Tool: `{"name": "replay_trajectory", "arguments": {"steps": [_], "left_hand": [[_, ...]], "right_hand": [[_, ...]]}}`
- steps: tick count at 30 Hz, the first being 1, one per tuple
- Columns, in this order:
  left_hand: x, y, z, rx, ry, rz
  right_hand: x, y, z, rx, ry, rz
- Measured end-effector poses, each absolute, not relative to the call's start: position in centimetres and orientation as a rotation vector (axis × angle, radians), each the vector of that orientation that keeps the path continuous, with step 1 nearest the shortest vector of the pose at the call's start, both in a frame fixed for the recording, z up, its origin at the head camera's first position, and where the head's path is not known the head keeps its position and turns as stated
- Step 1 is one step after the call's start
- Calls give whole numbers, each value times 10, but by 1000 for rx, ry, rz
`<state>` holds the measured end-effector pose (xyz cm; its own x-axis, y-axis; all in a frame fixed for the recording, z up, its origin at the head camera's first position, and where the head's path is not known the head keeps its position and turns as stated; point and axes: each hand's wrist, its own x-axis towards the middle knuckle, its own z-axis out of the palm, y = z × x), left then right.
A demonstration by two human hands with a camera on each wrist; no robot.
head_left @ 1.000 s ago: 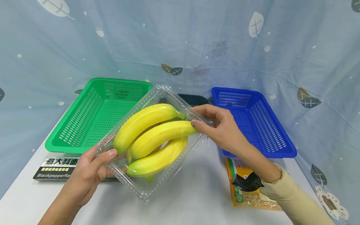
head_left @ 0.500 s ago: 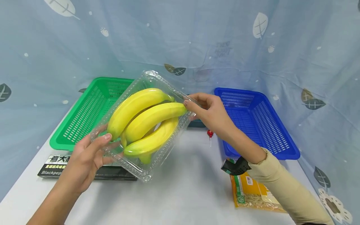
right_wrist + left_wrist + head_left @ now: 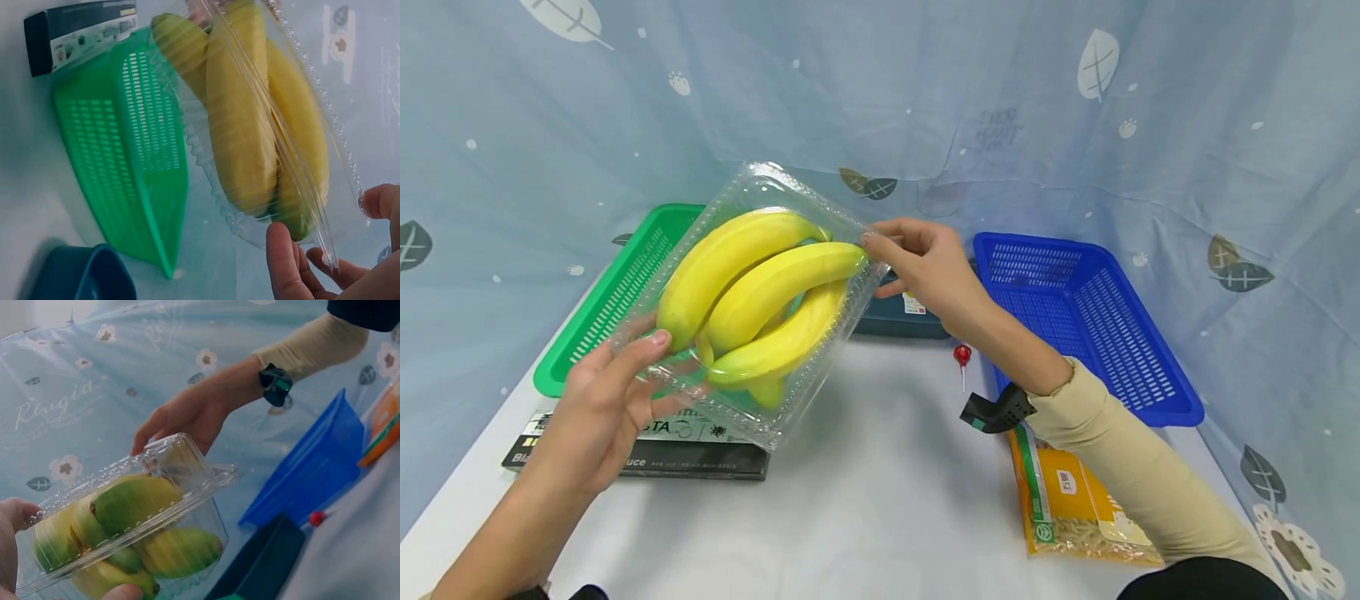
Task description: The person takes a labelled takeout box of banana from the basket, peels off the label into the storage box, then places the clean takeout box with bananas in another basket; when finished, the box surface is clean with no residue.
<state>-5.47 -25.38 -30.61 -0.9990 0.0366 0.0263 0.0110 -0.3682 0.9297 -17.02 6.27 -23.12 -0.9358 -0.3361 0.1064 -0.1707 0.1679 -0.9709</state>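
Observation:
A clear plastic clamshell container [image 3: 769, 432] with several yellow bananas [image 3: 786, 292] inside is held up, tilted, in the head view. My left hand [image 3: 598, 408] grips its lower left end, thumb on top and fingers underneath. At the opposite end, my right hand [image 3: 932, 267] pinches the edge by the banana tips. In the right wrist view the right thumb and fingers [image 3: 284, 256] lie on both sides of the rim. The lid looks closed in the left wrist view. The container overlaps much of the green basket [image 3: 561, 358] in the head view.
A dark pasta box [image 3: 700, 461] lies in front of the green basket. Behind the right hand stands a dark teal container [image 3: 895, 321]. A red lollipop [image 3: 962, 356] lies near the blue basket [image 3: 1120, 333], and an orange bag of pasta [image 3: 1067, 500] lies in front of that basket.
Both hands have carried the container of bananas up and to the left, further over the green basket in view. The red lollipop and more of the teal container have come into sight.

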Motion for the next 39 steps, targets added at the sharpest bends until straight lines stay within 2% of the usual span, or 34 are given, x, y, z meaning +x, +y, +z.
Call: {"name": "replay_trajectory", "arguments": {"steps": [16, 30, 39], "left_hand": [[-66, -280, -309, 101, 1717, 2681], [-77, -300, -312, -2, 1695, 2715], [-83, -308, -313, -149, 1774, 2683]], "right_hand": [[-203, 16, -241, -419, 2126, -2092], [-232, -21, -242, -419, 2148, -2033], [-252, -44, -256, -364, 2211, -2002]]}}
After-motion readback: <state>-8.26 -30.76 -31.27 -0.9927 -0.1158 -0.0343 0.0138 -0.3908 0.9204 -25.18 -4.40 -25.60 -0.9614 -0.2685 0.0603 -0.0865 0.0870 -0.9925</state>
